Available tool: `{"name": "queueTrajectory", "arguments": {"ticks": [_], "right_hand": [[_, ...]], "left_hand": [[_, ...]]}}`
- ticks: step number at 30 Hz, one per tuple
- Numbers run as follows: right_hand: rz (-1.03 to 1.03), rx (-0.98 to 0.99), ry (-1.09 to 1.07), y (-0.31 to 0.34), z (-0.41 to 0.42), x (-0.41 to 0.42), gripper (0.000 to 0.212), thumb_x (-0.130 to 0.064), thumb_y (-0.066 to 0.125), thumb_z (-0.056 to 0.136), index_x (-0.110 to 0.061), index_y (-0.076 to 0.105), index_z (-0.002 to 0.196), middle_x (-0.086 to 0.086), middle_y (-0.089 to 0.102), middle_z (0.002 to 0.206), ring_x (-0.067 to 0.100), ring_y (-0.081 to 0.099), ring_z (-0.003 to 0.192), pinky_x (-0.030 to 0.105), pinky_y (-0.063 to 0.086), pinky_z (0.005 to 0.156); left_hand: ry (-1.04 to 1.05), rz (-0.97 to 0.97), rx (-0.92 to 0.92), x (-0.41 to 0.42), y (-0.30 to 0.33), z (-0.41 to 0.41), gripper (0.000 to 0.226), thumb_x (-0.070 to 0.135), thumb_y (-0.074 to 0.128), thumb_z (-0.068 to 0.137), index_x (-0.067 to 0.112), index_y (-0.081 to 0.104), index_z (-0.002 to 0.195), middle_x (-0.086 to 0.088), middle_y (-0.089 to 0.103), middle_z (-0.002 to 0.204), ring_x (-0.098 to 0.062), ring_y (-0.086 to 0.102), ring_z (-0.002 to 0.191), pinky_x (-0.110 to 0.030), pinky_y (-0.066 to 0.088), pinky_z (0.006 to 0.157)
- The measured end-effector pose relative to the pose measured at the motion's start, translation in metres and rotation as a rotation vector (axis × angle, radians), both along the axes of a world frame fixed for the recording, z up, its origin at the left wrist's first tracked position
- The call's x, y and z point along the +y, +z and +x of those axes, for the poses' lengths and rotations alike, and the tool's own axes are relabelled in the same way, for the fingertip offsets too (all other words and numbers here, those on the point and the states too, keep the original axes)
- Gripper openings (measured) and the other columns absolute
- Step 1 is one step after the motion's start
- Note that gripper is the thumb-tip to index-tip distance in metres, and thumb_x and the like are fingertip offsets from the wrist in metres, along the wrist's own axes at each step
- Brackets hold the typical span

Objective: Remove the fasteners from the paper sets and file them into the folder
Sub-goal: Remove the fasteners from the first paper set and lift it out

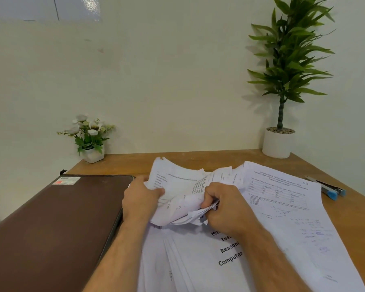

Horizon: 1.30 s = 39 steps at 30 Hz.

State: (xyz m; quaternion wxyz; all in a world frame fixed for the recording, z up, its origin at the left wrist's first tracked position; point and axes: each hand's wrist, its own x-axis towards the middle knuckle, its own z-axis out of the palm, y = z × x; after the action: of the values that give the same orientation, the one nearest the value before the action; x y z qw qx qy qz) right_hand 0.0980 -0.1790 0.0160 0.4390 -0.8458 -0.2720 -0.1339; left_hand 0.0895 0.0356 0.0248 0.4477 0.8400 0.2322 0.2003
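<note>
While pinching crumpled corner of paper set [177, 192] with right hand [223, 205], left hand [141, 199] gripping edge; thin, floppy, tearing easily, gripping near fastened corner.

Bare table [198, 160] behind papers [282, 199]

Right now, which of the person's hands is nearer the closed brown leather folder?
Left. The left hand grips the crumpled paper set right beside the closed brown leather folder; the right hand pinches the papers farther away, toward the blue-tipped stapler.
</note>
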Motion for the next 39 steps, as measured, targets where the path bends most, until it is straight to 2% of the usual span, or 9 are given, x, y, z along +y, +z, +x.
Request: {"name": "queueTrajectory", "arguments": {"ticks": [4,11,15,18,20,24,29,33,39], "right_hand": [[0.011,-0.041,-0.017,0.0,0.001,-0.005,0.011,-0.008,0.057,0.056,-0.017,0.061,0.061,-0.01,0.063,0.071,0.011,0.059,0.069,0.041,0.052,0.059],[0.009,-0.018,-0.047,0.001,0.002,-0.007,0.009,-0.011,0.056,0.056,-0.017,0.061,0.062,-0.008,0.064,0.071,0.012,0.059,0.07,0.044,0.052,0.061],[-0.007,-0.045,-0.046,-0.001,0.005,-0.008,0.01,-0.01,0.058,0.057,-0.018,0.061,0.064,-0.009,0.063,0.071,0.011,0.059,0.071,0.045,0.052,0.062],[0.007,-0.073,-0.037,-0.002,0.005,-0.006,0.01,-0.01,0.057,0.056,-0.017,0.059,0.063,-0.008,0.061,0.07,0.013,0.057,0.068,0.046,0.051,0.06],[0.026,-0.1,-0.035,-0.001,0.004,-0.005,0.011,-0.01,0.054,0.053,-0.018,0.056,0.061,-0.006,0.059,0.069,0.014,0.056,0.065,0.044,0.048,0.057],[0.027,-0.195,-0.026,0.002,0.004,-0.007,0.013,-0.012,0.055,0.054,-0.023,0.051,0.06,-0.007,0.056,0.07,0.014,0.054,0.063,0.029,0.041,0.053],[0.05,-0.277,-0.012,0.0,0.001,-0.004,0.015,-0.011,0.061,0.058,-0.022,0.052,0.063,-0.013,0.059,0.088,0.013,0.059,0.073,0.02,0.041,0.057],[0.068,-0.324,-0.049,0.002,0.001,-0.003,0.019,-0.012,0.062,0.06,-0.024,0.047,0.058,-0.02,0.059,0.111,0.006,0.064,0.088,0.016,0.042,0.058],[0.05,-0.297,-0.041,-0.001,0.006,-0.004,0.015,-0.007,0.056,0.059,-0.02,0.05,0.06,-0.007,0.056,0.068,0.014,0.054,0.064,0.034,0.043,0.052]], "left_hand": [[0.117,-0.073,-0.097,0.003,0.001,-0.003,0.014,0.024,0.07,0.091,0.022,0.065,0.104,-0.002,0.071,0.112,-0.02,0.06,0.085,-0.03,0.042,0.063],[0.158,-0.013,-0.239,-0.002,0.006,-0.008,0.031,0.017,0.059,0.097,0.031,0.057,0.125,-0.003,0.068,0.11,-0.023,0.06,0.086,-0.028,0.046,0.056],[0.071,0.139,-0.254,-0.008,0.005,-0.007,0.016,0.03,0.058,0.098,0.03,0.065,0.112,0.002,0.07,0.099,-0.024,0.063,0.088,-0.035,0.05,0.072],[-0.067,0.086,-0.347,-0.012,0.009,-0.012,0.004,0.032,0.07,0.089,0.029,0.068,0.088,0.016,0.069,0.089,-0.014,0.065,0.089,-0.03,0.051,0.072],[-0.235,0.049,-0.268,-0.017,0.012,-0.017,0.009,0.029,0.076,0.079,0.028,0.068,0.075,0.02,0.07,0.084,-0.004,0.064,0.088,-0.021,0.049,0.068],[-0.561,0.2,-0.106,-0.026,0.007,-0.025,0.011,0.024,0.06,0.069,0.033,0.065,0.073,0.022,0.069,0.079,-0.001,0.062,0.078,-0.019,0.045,0.067],[-0.581,0.214,-0.178,-0.023,0.012,-0.031,0.015,0.018,0.071,0.082,0.025,0.063,0.071,0.015,0.067,0.07,-0.001,0.058,0.064,-0.018,0.046,0.061],[-0.597,0.102,-0.173,-0.025,0.017,-0.033,0.02,0.004,0.071,0.073,0.022,0.063,0.068,0.009,0.068,0.066,-0.005,0.059,0.058,-0.028,0.05,0.062],[-0.454,0.023,-0.205,-0.024,0.021,-0.034,0.016,0.014,0.075,0.083,0.026,0.07,0.074,0.008,0.072,0.072,-0.002,0.062,0.063,-0.018,0.049,0.061]]}}
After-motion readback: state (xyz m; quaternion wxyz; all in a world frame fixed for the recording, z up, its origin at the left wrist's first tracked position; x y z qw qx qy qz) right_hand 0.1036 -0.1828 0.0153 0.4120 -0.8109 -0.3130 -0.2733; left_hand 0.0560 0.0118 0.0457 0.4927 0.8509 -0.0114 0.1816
